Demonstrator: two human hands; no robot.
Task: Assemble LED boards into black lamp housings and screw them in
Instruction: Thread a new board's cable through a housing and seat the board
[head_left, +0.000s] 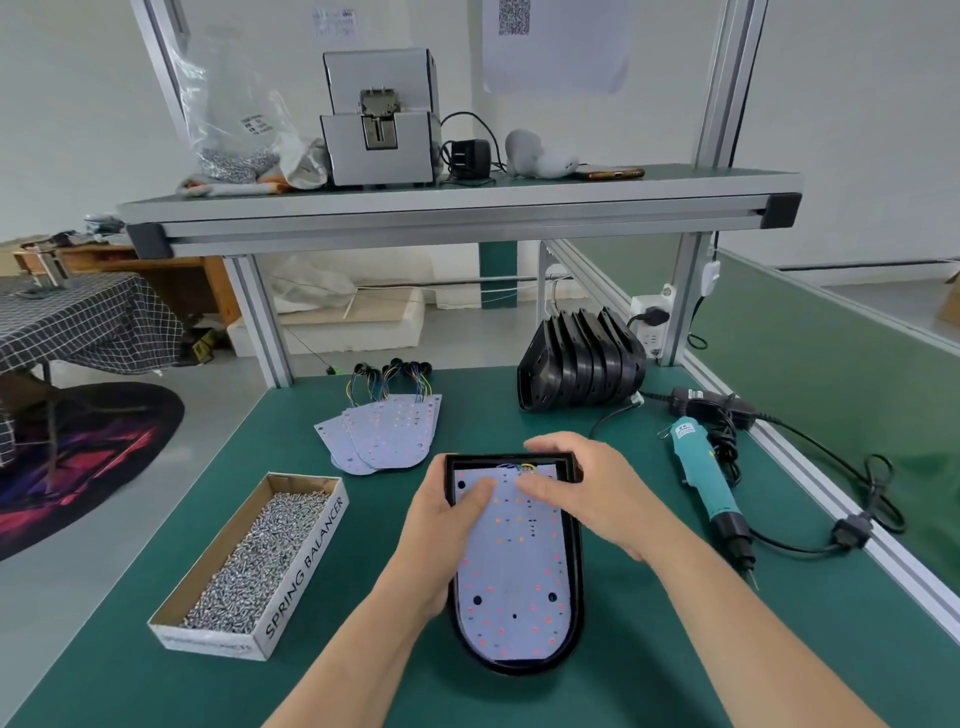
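A black lamp housing (575, 561) lies flat on the green mat in front of me, with a white LED board (514, 577) seated inside it. My left hand (441, 525) holds the housing's left edge, its thumb pressing on the board's top left. My right hand (582, 488) curls over the housing's top right corner, thumb on the board near the coloured wires. A fan of spare LED boards (384, 431) with wires lies further back. A stack of empty black housings (576, 364) stands at the back right. A teal electric screwdriver (706, 488) lies to the right.
An open cardboard box of screws (254, 561) sits at the left. The screwdriver's black cable (831, 530) loops along the right rail. An aluminium-framed shelf (457, 213) overhead carries a grey screw feeder (379, 130) and a bag of screws.
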